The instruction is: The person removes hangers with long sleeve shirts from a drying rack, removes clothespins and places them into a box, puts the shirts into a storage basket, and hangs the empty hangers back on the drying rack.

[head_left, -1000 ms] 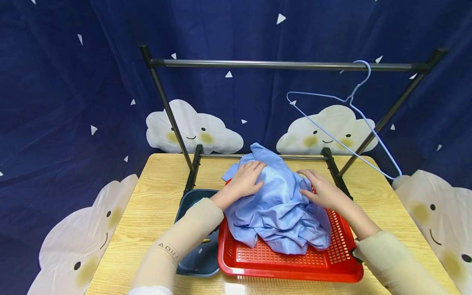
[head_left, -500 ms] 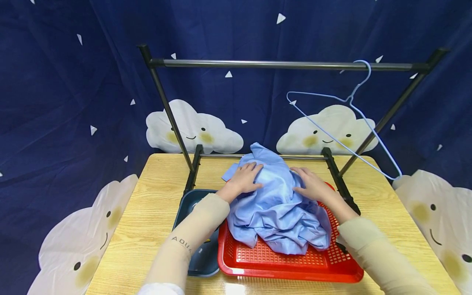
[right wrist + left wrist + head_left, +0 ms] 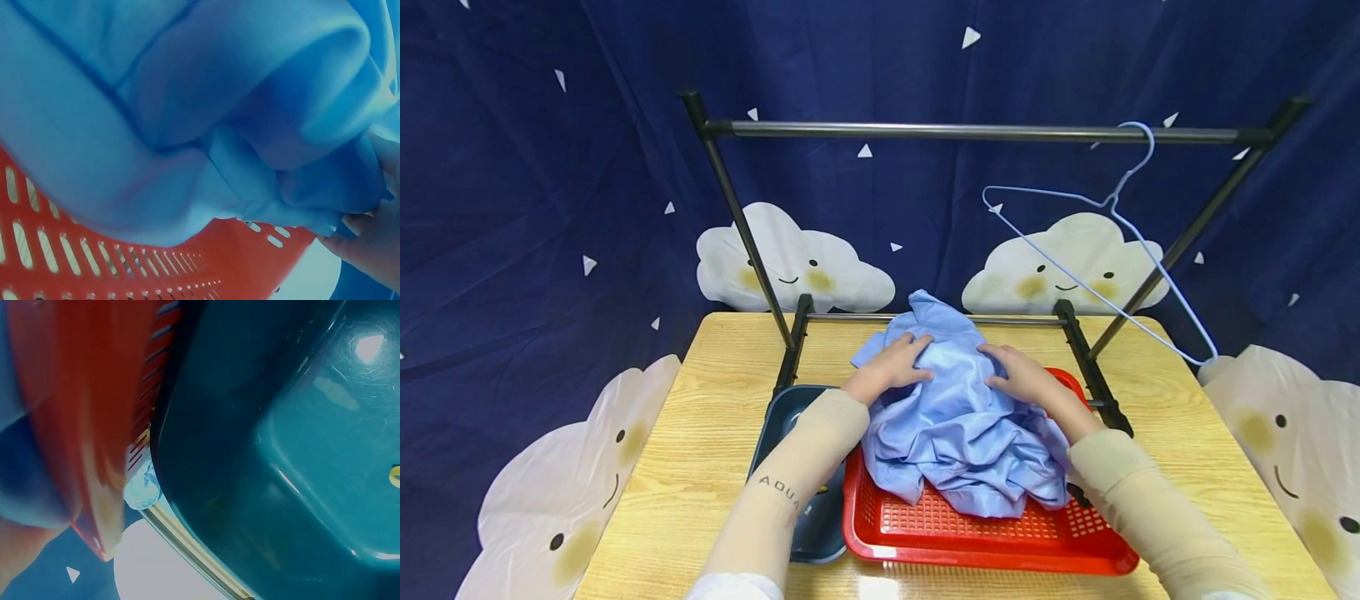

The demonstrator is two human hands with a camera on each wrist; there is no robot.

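Observation:
A crumpled light-blue satiny cloth, perhaps a garment, lies heaped in a shallow red plastic basket and spills over its back edge. My left hand rests on the upper left of the heap, thumb spread away from the fingers. On the other side, my right hand touches the cloth with parted fingers, its tips pointing inward. In the right wrist view, the fingers lie against the cloth's folds above the perforated basket wall. The left wrist view mostly shows basket and bin; that hand is largely hidden there.
A dark blue-green bin with a small yellow item stands left of the basket, partly under my left forearm. Behind rises a black rack with a light-blue hanger on its right side. All stand on a wooden table.
My right hand has moved left over the cloth, closer to the left hand. The left hand has shifted slightly, its forearm moving rightward. The cloth and basket look almost unchanged.

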